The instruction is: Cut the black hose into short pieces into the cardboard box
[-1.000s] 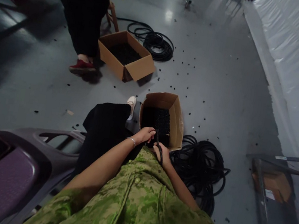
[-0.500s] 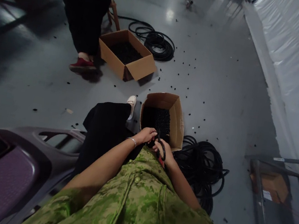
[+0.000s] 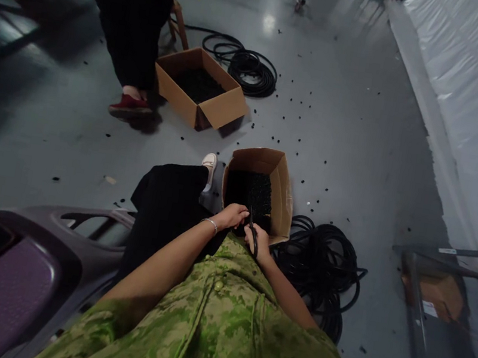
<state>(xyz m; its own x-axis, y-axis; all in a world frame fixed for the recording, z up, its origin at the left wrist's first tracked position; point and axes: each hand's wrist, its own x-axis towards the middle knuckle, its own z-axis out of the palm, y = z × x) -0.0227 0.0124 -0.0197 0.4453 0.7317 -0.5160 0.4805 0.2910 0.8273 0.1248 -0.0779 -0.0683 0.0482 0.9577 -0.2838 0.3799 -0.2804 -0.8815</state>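
Observation:
My right hand (image 3: 259, 244) is closed around black-handled scissors (image 3: 253, 237), whose blades point up and away from me. Close by on the left, my left hand (image 3: 234, 216) pinches something small and dark near the blades; I cannot make out what it is. Both hands are over the near edge of an open cardboard box (image 3: 281, 201) that holds many small black pieces (image 3: 259, 191). Beside the box on the right lies a tangled coil of black hose (image 3: 320, 264).
A co-worker (image 3: 123, 21) stands at the upper left, hands around a dark item. Near that person are another cardboard box (image 3: 222, 110) with black pieces and a coiled black hose (image 3: 255, 76). A purple-grey plastic seat (image 3: 24, 272) is at left, a metal frame (image 3: 418, 292) at right. Black bits dot the floor.
The scissors' handle loop, spread wide before, now looks narrower, and my right hand has turned slightly. My left hand stays in nearly the same place.

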